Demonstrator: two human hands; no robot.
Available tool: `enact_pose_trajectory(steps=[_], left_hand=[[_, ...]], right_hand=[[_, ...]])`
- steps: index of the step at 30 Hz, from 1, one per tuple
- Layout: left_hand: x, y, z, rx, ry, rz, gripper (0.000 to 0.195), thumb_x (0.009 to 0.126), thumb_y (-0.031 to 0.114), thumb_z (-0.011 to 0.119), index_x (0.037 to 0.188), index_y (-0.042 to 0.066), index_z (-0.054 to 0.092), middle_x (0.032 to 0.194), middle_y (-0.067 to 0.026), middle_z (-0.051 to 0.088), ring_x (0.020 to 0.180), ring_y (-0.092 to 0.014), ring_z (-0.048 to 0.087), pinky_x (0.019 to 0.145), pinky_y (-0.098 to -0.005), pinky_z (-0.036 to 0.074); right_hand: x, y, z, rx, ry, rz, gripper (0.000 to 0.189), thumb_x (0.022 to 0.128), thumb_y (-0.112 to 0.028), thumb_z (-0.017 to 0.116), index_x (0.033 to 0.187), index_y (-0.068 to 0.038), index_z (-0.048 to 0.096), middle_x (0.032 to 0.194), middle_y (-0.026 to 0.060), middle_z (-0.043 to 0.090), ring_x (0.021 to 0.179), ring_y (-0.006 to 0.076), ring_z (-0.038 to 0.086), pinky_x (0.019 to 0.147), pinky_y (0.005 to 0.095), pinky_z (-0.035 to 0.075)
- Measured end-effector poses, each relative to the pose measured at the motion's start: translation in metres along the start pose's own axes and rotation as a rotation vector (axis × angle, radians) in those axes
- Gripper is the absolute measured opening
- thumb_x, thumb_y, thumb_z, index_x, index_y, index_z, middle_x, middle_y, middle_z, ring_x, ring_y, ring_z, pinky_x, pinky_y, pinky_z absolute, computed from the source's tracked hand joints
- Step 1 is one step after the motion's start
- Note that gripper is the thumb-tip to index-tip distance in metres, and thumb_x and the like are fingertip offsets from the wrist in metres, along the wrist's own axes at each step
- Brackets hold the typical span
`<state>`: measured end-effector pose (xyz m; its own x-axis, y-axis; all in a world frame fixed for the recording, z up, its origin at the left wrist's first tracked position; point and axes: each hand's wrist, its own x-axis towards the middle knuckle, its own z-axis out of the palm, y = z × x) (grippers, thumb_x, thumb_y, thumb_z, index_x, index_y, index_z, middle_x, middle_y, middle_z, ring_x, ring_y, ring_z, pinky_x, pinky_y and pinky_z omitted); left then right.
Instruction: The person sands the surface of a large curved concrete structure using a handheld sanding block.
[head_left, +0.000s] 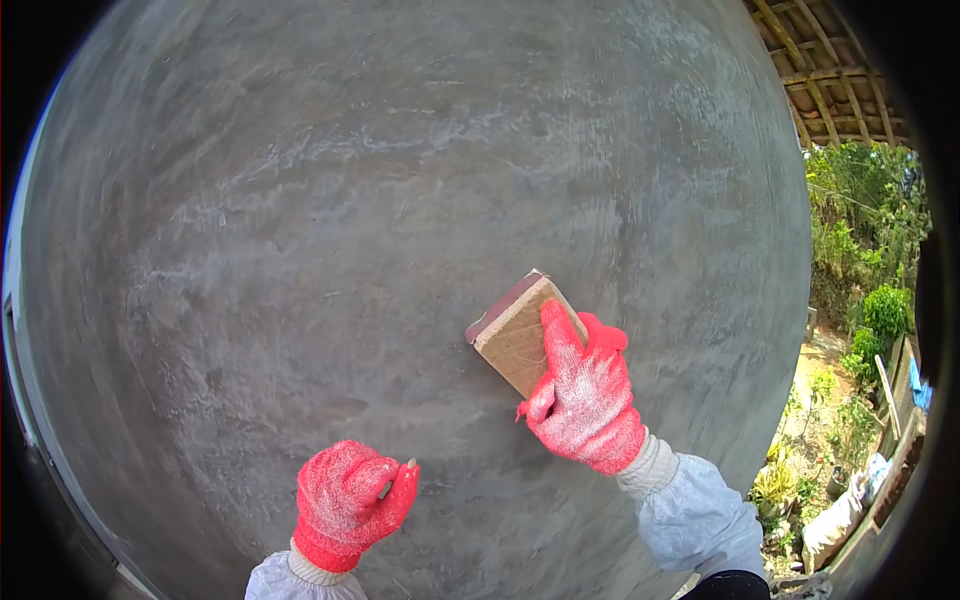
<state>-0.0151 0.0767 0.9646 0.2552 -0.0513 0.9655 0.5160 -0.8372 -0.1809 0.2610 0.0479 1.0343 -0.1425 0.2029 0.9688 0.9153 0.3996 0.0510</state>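
A grey cement-plastered wall (390, 225) with pale smears and streaks fills most of my view. My right hand (589, 405), in a red knitted glove dusted white, grips a sanding block (517, 352). The block has a tan, board-like back and reddish-brown abrasive paper along its edge; it is tilted against the wall, its working face hidden. Lower left, my left hand (352, 495) wears a matching glove. Its fingers are curled in, with the thumb beside the index finger and a bare thumb tip showing through the glove. No tool is visible in it.
Past the wall's right edge are a tiled roof underside (832, 75) on wooden poles, green shrubs (885, 307), and a pale sack (832, 525) beside a low ledge. A light-coloured frame or edge (45, 442) runs along the far left.
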Motion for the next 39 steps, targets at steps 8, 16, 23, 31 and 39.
enact_pose_trajectory(steps=[8, 16, 23, 31, 39], left_hand=[[0.041, 0.035, 0.075, -0.093, 0.048, 0.041, 0.026, 0.073, -0.006, 0.076, 0.091, 0.009, 0.064, 0.085, -0.0088, 0.065, 0.074, -0.029, 0.063, 0.064, -0.039, 0.049], [0.056, 0.004, 0.103, 0.243, 0.111, 0.047, 0.047, 0.079, -0.007, 0.068, 0.124, 0.007, 0.061, 0.14, -0.0169, 0.054, 0.138, -0.042, 0.045, 0.112, -0.0508, 0.039], [0.055, 0.003, 0.124, 0.405, 0.133, 0.004, 0.048, 0.082, -0.007, 0.064, 0.129, 0.003, 0.059, 0.149, -0.0182, 0.048, 0.144, -0.044, 0.038, 0.116, -0.0525, 0.035], [0.054, 0.005, 0.119, 0.51, 0.138, -0.024, 0.047, 0.083, -0.008, 0.063, 0.129, 0.002, 0.06, 0.149, -0.019, 0.048, 0.143, -0.044, 0.039, 0.115, -0.0517, 0.036], [0.056, 0.009, 0.131, 0.503, 0.16, -0.048, 0.045, 0.08, -0.005, 0.065, 0.124, 0.003, 0.061, 0.143, -0.0189, 0.052, 0.137, -0.045, 0.045, 0.111, -0.053, 0.039]], right_hand=[[0.137, 0.093, -0.075, -0.358, 0.331, 0.14, 0.062, 0.078, -0.02, 0.077, 0.137, -0.027, 0.06, 0.154, 0.0126, 0.042, 0.117, 0.04, 0.06, 0.102, 0.0473, 0.043], [-0.045, 0.173, -0.1, -0.147, 0.239, 0.141, 0.104, 0.064, -0.004, 0.08, 0.156, 0.0, 0.03, 0.073, -0.0017, 0.065, 0.083, 0.0263, 0.065, 0.09, 0.0397, 0.049], [0.132, 0.317, -0.216, -0.325, 0.412, 0.441, 0.075, 0.083, -0.02, 0.072, 0.152, -0.022, 0.043, 0.119, 0.0082, 0.064, 0.112, 0.0289, 0.063, 0.096, 0.0382, 0.05], [-0.071, 0.246, -0.136, -0.228, 0.24, 0.201, 0.092, 0.063, -0.003, 0.077, 0.147, 0.002, 0.042, 0.112, 0.0155, 0.056, 0.115, 0.0379, 0.058, 0.099, 0.0393, 0.046], [0.128, 0.308, -0.205, -0.283, 0.383, 0.289, 0.071, 0.084, -0.007, 0.069, 0.151, -0.016, 0.047, 0.13, 0.0095, 0.056, 0.124, 0.0285, 0.057, 0.103, 0.0346, 0.046]])
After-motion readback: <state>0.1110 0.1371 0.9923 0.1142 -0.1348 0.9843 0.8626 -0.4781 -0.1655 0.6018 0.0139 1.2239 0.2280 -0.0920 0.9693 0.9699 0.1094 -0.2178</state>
